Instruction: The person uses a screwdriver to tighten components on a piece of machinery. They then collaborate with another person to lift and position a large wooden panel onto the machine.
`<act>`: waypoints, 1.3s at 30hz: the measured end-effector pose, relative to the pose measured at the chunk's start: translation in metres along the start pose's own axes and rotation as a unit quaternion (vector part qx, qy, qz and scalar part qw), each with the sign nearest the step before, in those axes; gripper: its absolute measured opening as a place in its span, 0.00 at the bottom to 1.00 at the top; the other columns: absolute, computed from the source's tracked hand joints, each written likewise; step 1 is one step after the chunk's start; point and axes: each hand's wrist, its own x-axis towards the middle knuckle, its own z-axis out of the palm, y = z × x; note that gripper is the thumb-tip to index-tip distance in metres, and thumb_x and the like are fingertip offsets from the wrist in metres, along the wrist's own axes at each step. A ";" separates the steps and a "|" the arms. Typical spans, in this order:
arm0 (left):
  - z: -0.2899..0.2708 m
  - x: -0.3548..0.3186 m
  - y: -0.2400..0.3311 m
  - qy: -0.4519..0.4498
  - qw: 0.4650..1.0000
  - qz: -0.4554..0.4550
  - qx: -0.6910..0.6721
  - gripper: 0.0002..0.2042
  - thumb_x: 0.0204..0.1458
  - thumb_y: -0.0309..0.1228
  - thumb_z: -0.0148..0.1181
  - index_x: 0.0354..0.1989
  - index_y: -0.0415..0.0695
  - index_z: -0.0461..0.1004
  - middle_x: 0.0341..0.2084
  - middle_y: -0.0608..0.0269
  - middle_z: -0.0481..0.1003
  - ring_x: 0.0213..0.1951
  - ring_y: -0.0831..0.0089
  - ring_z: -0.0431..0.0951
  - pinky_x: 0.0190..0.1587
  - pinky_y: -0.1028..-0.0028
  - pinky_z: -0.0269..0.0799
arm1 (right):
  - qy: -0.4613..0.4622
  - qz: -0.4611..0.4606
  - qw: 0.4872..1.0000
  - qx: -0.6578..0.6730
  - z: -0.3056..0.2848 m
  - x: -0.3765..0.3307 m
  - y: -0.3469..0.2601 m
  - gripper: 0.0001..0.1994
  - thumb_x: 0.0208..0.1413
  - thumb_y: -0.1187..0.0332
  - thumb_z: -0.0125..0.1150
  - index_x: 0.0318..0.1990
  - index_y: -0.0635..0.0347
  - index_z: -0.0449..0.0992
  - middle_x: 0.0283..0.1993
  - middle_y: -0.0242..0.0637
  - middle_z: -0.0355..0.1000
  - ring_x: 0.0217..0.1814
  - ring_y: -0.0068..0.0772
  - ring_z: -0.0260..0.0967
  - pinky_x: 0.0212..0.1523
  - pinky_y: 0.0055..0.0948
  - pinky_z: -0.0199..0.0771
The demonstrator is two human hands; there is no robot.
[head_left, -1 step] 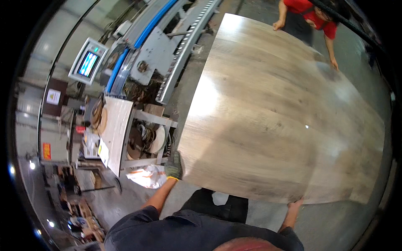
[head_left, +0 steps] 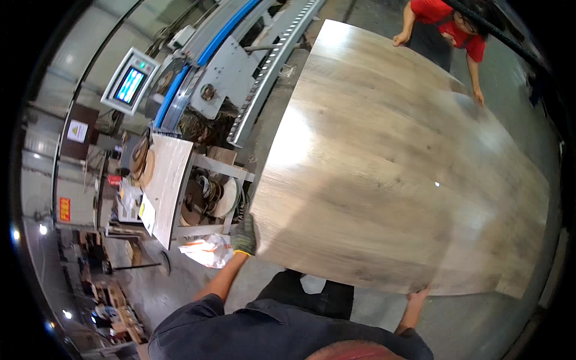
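Note:
A large wood-grain panel [head_left: 384,162], grey-brown and glossy, spans the middle and right of the view. My left hand [head_left: 244,236], in a dark knit glove with a yellow cuff, grips its left edge near the close corner. Bare, my right hand [head_left: 418,293] is closed on the near edge, further right; its fingers are partly hidden by the board. Across from me, a person in a red top [head_left: 441,18] has one hand [head_left: 402,39] at the far edge and the other hand [head_left: 478,98] further right along it.
Left of the panel stands a small work table [head_left: 171,177] with reels of edging [head_left: 225,198] on its lower shelf. Behind it runs a machine with a blue-edged rail [head_left: 225,33] and a lit control screen [head_left: 129,85]. A white plastic bag [head_left: 207,251] lies on the floor.
The panel's near edge and both my hands have shifted slightly left in the view, while the machine appears a little further right. Both hands keep their hold.

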 end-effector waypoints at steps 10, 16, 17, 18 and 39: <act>-0.128 -0.013 -0.236 -0.021 0.992 -0.123 0.013 0.21 0.64 0.43 0.34 0.45 0.44 0.74 0.35 0.50 0.77 0.35 0.50 0.77 0.39 0.55 0.72 | -0.058 0.142 0.988 0.012 0.077 -0.235 0.155 0.32 0.62 0.40 0.37 0.65 0.50 0.61 0.67 0.36 0.58 0.68 0.48 0.55 0.63 0.54 0.59; -0.169 -0.048 -0.313 0.295 0.900 -0.319 0.013 0.35 0.43 0.56 0.63 0.48 0.33 0.72 0.43 0.39 0.75 0.50 0.46 0.73 0.57 0.57 0.63 | -0.092 0.187 0.977 0.039 0.059 -0.270 0.274 0.32 0.61 0.40 0.39 0.64 0.51 0.62 0.66 0.37 0.61 0.67 0.47 0.56 0.64 0.54 0.58; -0.156 -0.068 -0.318 0.351 0.864 -0.360 -0.012 0.36 0.45 0.51 0.64 0.51 0.29 0.68 0.46 0.39 0.73 0.51 0.50 0.72 0.58 0.58 0.63 | -0.089 0.195 0.976 0.040 0.062 -0.281 0.296 0.32 0.61 0.40 0.39 0.64 0.51 0.62 0.66 0.37 0.61 0.67 0.47 0.56 0.64 0.54 0.58; -0.123 -0.103 -0.329 0.384 0.821 -0.390 -0.162 0.34 0.48 0.50 0.60 0.54 0.32 0.65 0.50 0.42 0.69 0.54 0.53 0.69 0.59 0.59 0.61 | -0.095 0.195 0.975 0.038 0.051 -0.316 0.314 0.32 0.61 0.40 0.38 0.64 0.51 0.62 0.66 0.38 0.60 0.67 0.47 0.56 0.64 0.53 0.58; -0.030 -0.266 -0.033 -0.104 0.246 -0.399 -0.877 0.38 0.55 0.66 0.36 0.64 0.48 0.60 0.65 0.58 0.59 0.63 0.53 0.59 0.63 0.48 0.55 | -0.336 0.105 0.887 0.300 -0.162 -0.196 0.293 0.42 0.51 0.34 0.53 0.67 0.53 0.57 0.68 0.40 0.55 0.66 0.47 0.54 0.64 0.49 0.57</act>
